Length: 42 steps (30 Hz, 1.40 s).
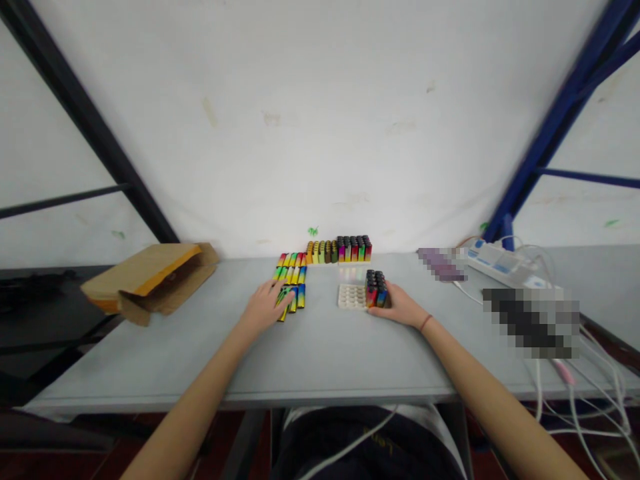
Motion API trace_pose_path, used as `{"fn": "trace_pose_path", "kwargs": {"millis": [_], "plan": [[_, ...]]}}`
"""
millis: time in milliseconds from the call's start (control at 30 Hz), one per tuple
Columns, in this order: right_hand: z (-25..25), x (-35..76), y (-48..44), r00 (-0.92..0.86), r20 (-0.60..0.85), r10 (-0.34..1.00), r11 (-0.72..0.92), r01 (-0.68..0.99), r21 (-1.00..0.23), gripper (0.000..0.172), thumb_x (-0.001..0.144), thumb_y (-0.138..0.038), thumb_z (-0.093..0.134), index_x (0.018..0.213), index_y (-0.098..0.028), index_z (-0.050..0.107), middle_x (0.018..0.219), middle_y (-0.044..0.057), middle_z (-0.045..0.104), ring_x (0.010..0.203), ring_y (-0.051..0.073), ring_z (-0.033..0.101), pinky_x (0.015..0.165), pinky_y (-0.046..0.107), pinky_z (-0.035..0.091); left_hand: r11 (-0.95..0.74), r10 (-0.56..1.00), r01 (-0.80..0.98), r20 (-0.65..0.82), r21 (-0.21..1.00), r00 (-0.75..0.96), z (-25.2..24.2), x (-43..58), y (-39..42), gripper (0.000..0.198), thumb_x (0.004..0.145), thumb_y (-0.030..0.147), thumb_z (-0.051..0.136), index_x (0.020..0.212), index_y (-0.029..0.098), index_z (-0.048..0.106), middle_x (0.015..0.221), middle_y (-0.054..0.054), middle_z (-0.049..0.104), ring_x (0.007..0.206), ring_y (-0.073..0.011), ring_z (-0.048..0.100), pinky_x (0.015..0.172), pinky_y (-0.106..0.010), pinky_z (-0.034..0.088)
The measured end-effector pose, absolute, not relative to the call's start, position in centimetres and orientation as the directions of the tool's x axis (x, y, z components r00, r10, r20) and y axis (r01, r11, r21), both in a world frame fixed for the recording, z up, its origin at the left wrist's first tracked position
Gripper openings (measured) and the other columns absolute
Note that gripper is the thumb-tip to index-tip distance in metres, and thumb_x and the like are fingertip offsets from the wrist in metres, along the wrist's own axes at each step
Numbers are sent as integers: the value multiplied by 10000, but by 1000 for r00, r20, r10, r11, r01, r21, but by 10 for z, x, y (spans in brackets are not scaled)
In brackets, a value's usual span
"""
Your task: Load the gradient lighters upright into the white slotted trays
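One view only, head cam. Left hand (265, 303) lay palm-down and splayed on the loose lighters (291, 280), which sat flat in rainbow rows at 9 o'clock from the white tray (350, 297). Fingertips pressed one skewed lighter at the near edge. Nothing was pinched or lifted, so it read as a flat hand pinning or sliding.

Right hand (397, 303) curled round the 3 o'clock end of the tray, against the standing lighters (376, 285) that filled only that end. Probably it braced the tray so it didn't skid, but clamp vs. mere contact: couldn't tell. The tray's 9 o'clock pockets were bare.

Back row of lighters (340, 250) stood upright at 12 o'clock by the wall. Cardboard box (150, 277) lay open on the table (300, 360) at 9 o'clock. Power strip (493, 260) sat at 2 o'clock.
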State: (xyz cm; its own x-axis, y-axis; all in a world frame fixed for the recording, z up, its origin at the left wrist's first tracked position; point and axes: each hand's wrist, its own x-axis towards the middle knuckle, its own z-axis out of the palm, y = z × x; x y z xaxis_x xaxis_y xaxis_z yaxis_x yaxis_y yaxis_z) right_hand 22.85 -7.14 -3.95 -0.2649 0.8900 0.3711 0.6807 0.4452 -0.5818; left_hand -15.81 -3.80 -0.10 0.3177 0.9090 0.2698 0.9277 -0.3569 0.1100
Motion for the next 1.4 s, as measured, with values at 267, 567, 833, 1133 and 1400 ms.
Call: {"fn": "trace_pose_path", "kwargs": {"millis": [267,567,833,1133,1400], "plan": [[-39,228,-72,-253,358,899,427,687,-588,687,720,-545,767,1232,-140,554,1154,173,696,1038,346,654,931,496,514,-525,851,850,47,36,524,-29,-184,-38,700,981,624,250,1553,241,375,1629,-99,327,1513,-333,244,1178,-532,283],[-39,228,-72,-250,373,893,437,676,-594,682,718,-533,778,1251,-172,550,1175,155,692,1038,341,647,939,505,505,-598,800,800,84,50,594,-3,-157,-33,710,902,662,468,1536,351,395,1641,-54,303,1517,-350,226,1211,-589,142],[-39,228,-72,-243,356,902,419,691,-589,690,715,-561,768,1232,-154,560,1144,164,698,1030,349,653,925,497,511,-679,733,728,53,94,678,-2,-152,-41,511,1000,523,335,1452,358,508,1593,-19,407,1485,-248,313,1222,-528,128],[-39,228,-73,-244,368,897,428,683,-591,695,719,-541,777,1259,-166,551,1160,154,699,1047,345,649,938,508,511,-617,787,777,72,122,613,0,-161,-27,456,921,540,526,1335,379,631,1516,-8,511,1351,-289,413,1150,-491,281],[-36,227,-74,-243,384,891,439,678,-590,648,712,-522,786,1221,-181,575,1133,142,710,1016,333,658,927,497,513,-613,788,778,173,136,591,-3,-161,-10,555,823,561,646,1329,334,646,1393,-65,591,1319,-297,444,1145,-461,304]]}}
